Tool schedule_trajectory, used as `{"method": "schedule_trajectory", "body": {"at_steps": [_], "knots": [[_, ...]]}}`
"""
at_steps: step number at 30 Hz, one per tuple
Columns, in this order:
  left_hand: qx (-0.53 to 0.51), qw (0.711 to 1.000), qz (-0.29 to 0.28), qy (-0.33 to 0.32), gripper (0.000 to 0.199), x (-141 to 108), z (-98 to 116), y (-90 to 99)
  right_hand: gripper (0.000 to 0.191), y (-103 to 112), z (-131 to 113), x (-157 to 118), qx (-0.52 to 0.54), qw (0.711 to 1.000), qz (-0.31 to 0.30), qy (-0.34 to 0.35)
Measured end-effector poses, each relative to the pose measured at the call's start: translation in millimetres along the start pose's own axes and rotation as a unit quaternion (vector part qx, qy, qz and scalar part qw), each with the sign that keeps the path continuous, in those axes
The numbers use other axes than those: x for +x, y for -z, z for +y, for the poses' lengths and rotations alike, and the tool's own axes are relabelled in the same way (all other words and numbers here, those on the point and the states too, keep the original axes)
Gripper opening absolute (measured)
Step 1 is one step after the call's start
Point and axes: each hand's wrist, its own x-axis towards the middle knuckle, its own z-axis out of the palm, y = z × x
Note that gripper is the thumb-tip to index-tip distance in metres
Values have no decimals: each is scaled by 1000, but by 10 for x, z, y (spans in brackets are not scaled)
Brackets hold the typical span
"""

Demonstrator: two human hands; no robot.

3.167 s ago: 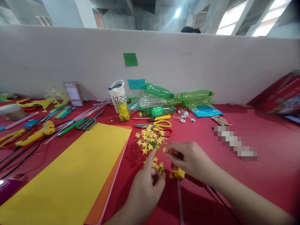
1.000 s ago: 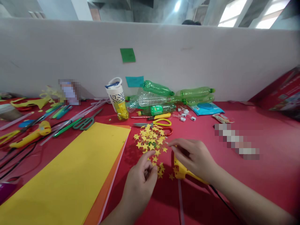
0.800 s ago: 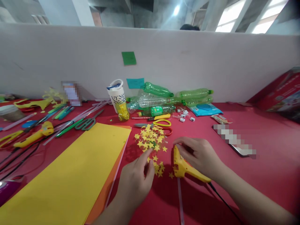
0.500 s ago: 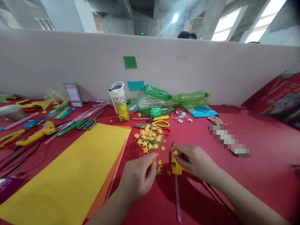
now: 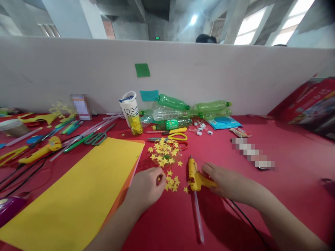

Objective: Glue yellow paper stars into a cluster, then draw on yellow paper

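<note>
Small yellow stars (image 5: 164, 150) lie heaped around a green piece of plastic, with a smaller group (image 5: 172, 183) nearer me. Just left of that group is my left hand (image 5: 148, 188), its fingertips pinched together; a bit of yellow shows by them, too small to make out. A yellow glue gun (image 5: 194, 176) rests on the red table, nozzle pointing away and a clear glue stick (image 5: 199, 218) coming out of its back. My right hand (image 5: 226, 181) is closed at the gun's handle, fingers curled over it and partly hidden.
Yellow sheets (image 5: 78, 188) lie at left, near scissors (image 5: 96, 138) and a second glue gun (image 5: 42, 151). Behind the stars are yellow-handled scissors (image 5: 178, 137), green bottles (image 5: 174, 101) and a white cup (image 5: 130, 109). A black cord (image 5: 246, 219) runs beneath my right forearm.
My left hand has moved left, off the nearer stars, and its fingers have drawn together. My right hand has slid right, from above the gun's body to its handle, uncovering the body.
</note>
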Motion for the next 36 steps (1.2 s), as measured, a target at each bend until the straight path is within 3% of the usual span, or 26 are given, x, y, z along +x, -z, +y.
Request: {"method": "schedule_trajectory", "body": {"at_steps": [3, 6, 9, 12, 20, 26, 29, 33, 36], "knots": [[-33, 998, -56, -16, 15, -5, 44, -38, 12, -34, -21, 41, -42, 998, 34, 10], [-57, 994, -92, -33, 20, -16, 109, -94, 7, -45, -178, 130, -61, 994, 89, 35], [-69, 990, -110, -49, 22, -18, 139, -137, 5, -107, -390, 221, -40, 988, 106, 101], [-66, 991, -107, -49, 17, -15, 138, -152, 8, -227, -521, 273, -68, 983, 94, 145], [-96, 991, -87, -34, 18, -19, 142, -114, 9, -362, -610, 282, -198, 961, 115, 153], [-158, 985, -73, -16, 18, -33, 183, -119, 9, -348, -584, 310, -162, 965, 136, 152], [-288, 952, -102, 26, 20, -35, 230, -137, 9, -297, -575, 301, -90, 970, 191, 124], [-482, 858, -155, 86, 29, -21, 268, -166, 15, -247, -606, 272, -37, 957, 246, 151], [-541, 819, -156, 113, 29, -8, 263, -193, 17, -249, -626, 249, -29, 949, 266, 169]]}}
